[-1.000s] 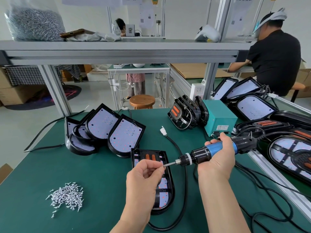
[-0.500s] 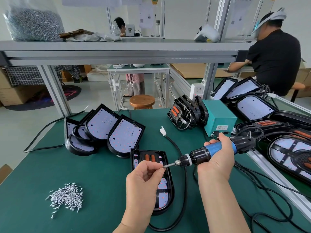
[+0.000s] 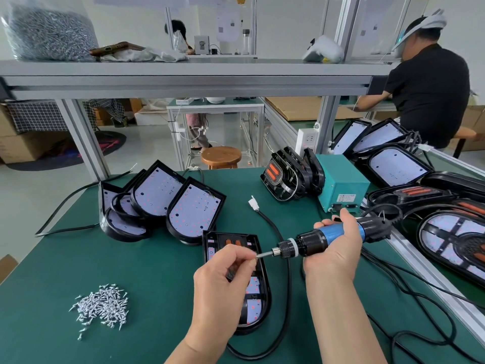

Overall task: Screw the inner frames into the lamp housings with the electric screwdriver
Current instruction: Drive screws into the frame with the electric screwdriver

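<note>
Two hands meet over the work in the head view. Your right hand point(image 3: 333, 248) wraps its fingers and thumb around the blue-and-black electric screwdriver point(image 3: 322, 236) and holds it nearly level, nose pointing toward your left hand. Your left hand point(image 3: 223, 274) is curled narrow, thumb and forefinger pinching the tip of the short silver bit point(image 3: 263, 254). Whether a screw sits between those fingertips cannot be told.

Directly beneath your left hand, the black round-ended plastic lamp housing point(image 3: 258, 303) lies flat on the dark green table mat point(image 3: 131, 258). Its rounded end is toward your wrist and its square end is beyond your fingertips. Inside it sits the black inner frame point(image 3: 248, 239), with two orange bars showing past your knuckles. A white LED board with red dots shows through the frame's openings nearer your wrist.

A black cable point(image 3: 278, 232) curves along the housing on your right hand's side and passes below the screwdriver. It ends in a small white connector point(image 3: 254, 202) beyond both hands.

Well out to the left of your left hand lies a loose heap of small silver screws point(image 3: 102, 307). Beyond that hand, a leaning row of black housings with bare white LED boards point(image 3: 194, 208) rests on the mat. Beyond your right hand stands a teal metal box point(image 3: 341, 187), with black frames with orange bars point(image 3: 291, 179) leaning against its left side.
</note>
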Demonstrator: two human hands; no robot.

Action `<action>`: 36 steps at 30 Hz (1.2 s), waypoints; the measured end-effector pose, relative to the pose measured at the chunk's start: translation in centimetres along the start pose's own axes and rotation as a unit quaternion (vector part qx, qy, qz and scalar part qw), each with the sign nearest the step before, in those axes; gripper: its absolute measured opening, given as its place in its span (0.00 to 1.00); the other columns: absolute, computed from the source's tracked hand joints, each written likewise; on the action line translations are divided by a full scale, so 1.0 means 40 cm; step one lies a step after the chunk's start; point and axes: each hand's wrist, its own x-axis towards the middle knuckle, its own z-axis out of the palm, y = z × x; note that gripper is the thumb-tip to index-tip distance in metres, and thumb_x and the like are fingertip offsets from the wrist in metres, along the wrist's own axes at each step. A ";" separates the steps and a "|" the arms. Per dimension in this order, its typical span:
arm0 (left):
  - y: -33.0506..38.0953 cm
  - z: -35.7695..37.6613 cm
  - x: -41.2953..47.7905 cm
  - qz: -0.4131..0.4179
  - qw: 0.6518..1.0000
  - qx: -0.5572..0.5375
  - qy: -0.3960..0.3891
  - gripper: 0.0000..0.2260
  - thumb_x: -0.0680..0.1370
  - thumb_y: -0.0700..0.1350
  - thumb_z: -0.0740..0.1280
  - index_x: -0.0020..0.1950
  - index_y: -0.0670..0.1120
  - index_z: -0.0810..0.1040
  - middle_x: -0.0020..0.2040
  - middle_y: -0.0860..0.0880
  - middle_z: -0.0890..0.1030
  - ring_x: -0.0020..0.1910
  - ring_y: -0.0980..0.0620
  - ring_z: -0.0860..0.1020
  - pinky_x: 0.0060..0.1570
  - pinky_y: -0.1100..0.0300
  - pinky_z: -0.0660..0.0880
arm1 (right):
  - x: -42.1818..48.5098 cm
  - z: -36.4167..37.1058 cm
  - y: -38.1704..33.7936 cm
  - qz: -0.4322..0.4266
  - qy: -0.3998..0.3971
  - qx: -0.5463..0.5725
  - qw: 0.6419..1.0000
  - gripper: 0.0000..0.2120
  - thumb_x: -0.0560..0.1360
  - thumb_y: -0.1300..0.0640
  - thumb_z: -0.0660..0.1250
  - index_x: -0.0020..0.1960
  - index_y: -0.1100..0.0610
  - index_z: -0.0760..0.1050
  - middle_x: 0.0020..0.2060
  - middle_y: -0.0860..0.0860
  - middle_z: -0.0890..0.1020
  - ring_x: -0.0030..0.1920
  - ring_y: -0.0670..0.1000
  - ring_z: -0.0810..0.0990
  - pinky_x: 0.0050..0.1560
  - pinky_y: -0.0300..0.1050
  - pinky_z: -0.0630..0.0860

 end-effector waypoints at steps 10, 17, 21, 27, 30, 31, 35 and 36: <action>-0.017 -0.002 -0.001 0.074 0.996 0.046 0.009 0.29 0.74 0.31 0.74 0.62 0.64 0.77 0.45 0.57 0.84 0.39 0.58 0.79 0.46 0.71 0.75 | 0.016 -0.001 0.009 -0.007 0.010 -0.009 1.000 0.11 0.75 0.53 0.74 0.43 0.53 0.72 0.26 0.46 0.77 0.27 0.47 0.78 0.34 0.39 0.77; -0.044 -0.070 0.042 0.035 0.976 0.187 0.106 0.26 0.73 0.51 0.75 0.70 0.57 0.74 0.60 0.61 0.74 0.62 0.56 0.72 0.62 0.60 0.69 | 0.028 0.020 -0.003 -0.058 0.003 -0.027 0.998 0.10 0.75 0.53 0.74 0.47 0.55 0.73 0.27 0.46 0.77 0.29 0.47 0.77 0.35 0.39 0.78; -0.075 -0.107 0.102 -0.225 0.961 0.161 -0.002 0.33 0.73 0.64 0.72 0.73 0.52 0.66 0.56 0.52 0.76 0.56 0.53 0.76 0.54 0.53 0.71 | 0.023 0.070 -0.001 -0.172 -0.045 -0.065 0.982 0.08 0.76 0.57 0.73 0.49 0.55 0.74 0.27 0.48 0.76 0.28 0.47 0.75 0.33 0.40 0.77; -0.103 -0.112 0.139 -0.273 0.955 0.055 -0.100 0.26 0.64 0.56 0.77 0.59 0.52 0.77 0.51 0.53 0.87 0.48 0.54 0.86 0.47 0.56 0.79 | 0.019 0.158 0.038 -0.264 -0.161 -0.134 0.941 0.09 0.73 0.60 0.73 0.47 0.55 0.72 0.32 0.53 0.77 0.28 0.49 0.76 0.31 0.43 0.76; -0.115 -0.111 0.135 -0.268 0.959 0.005 -0.090 0.23 0.66 0.52 0.78 0.59 0.50 0.79 0.49 0.54 0.88 0.46 0.55 0.86 0.49 0.57 0.78 | 0.032 0.181 0.072 -0.256 -0.188 -0.166 0.934 0.09 0.75 0.62 0.73 0.46 0.56 0.72 0.29 0.51 0.77 0.27 0.50 0.75 0.30 0.43 0.75; -0.117 -0.111 0.135 -0.267 0.959 0.000 -0.091 0.24 0.65 0.52 0.78 0.59 0.50 0.79 0.49 0.54 0.88 0.47 0.55 0.86 0.50 0.56 0.79 | 0.037 0.186 0.082 -0.255 -0.194 -0.176 0.931 0.09 0.75 0.61 0.73 0.45 0.57 0.71 0.28 0.51 0.77 0.27 0.50 0.75 0.30 0.43 0.74; -0.124 -0.111 0.139 -0.269 0.959 -0.012 -0.090 0.26 0.63 0.53 0.77 0.59 0.51 0.78 0.48 0.54 0.88 0.46 0.54 0.86 0.50 0.55 0.79 | 0.055 0.197 0.115 -0.261 -0.216 -0.214 0.916 0.10 0.73 0.59 0.73 0.43 0.58 0.71 0.26 0.49 0.76 0.25 0.50 0.74 0.29 0.42 0.73; -0.126 -0.110 0.140 -0.268 0.959 -0.015 -0.089 0.26 0.63 0.53 0.77 0.60 0.51 0.78 0.48 0.54 0.88 0.46 0.54 0.87 0.50 0.55 0.80 | 0.059 0.199 0.121 -0.261 -0.220 -0.218 0.914 0.11 0.72 0.58 0.73 0.44 0.59 0.71 0.25 0.48 0.76 0.25 0.49 0.74 0.28 0.41 0.73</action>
